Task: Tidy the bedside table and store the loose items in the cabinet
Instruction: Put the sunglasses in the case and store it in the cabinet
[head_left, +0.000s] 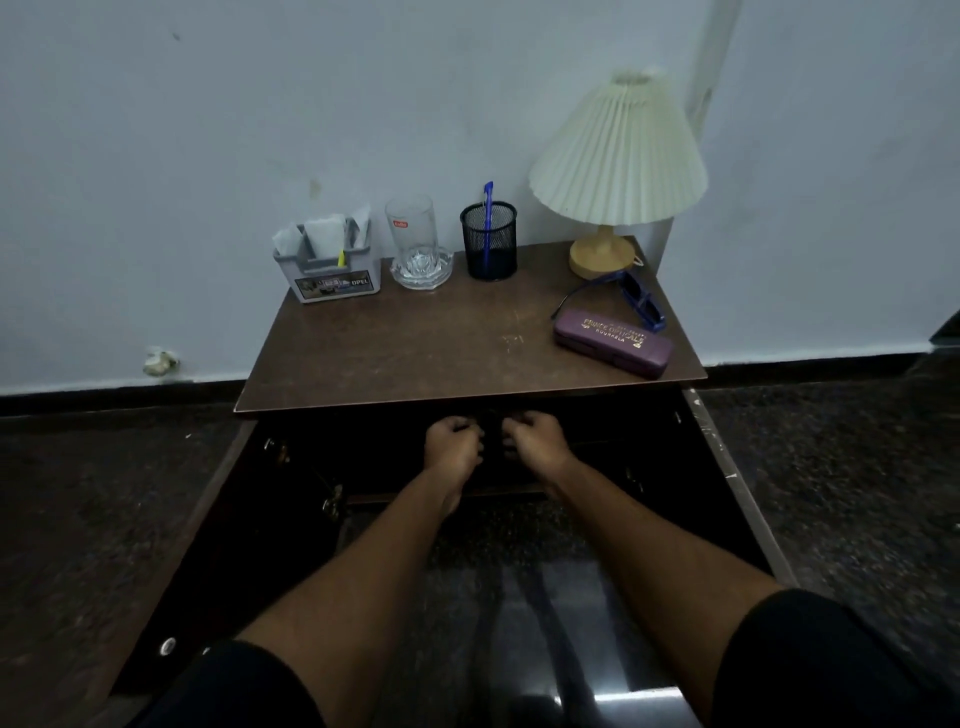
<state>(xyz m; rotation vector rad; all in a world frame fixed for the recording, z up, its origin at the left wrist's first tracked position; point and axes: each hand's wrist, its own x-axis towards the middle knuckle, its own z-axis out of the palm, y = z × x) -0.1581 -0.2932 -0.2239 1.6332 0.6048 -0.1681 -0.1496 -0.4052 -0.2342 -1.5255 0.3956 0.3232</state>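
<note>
Your left hand (453, 448) and right hand (535, 441) curl their fingers inside the cabinet (363, 452), just beneath the tabletop (415, 343); whether they grip anything, I cannot tell.

Pale blue wall (208, 130), dark speckled floor (857, 467)

Pretty dim shot overall, with a cold bluish cast over the wall (208, 130). The lamp (618, 156) looks unlit. The light seems to come from overhead or behind, going by the bright glare patch on the glossy floor (628, 699) at the bottom edge. The bench (415, 353) top only gets a dull sheen. The inside of the cabinet (374, 457) is nearly black, detail swallowed up. Wide-angle warp bows the skirting (104, 395) and splays the cabinet doors (208, 545) outward. Whole thing is soft, the lamp's top especially smeary.
</note>
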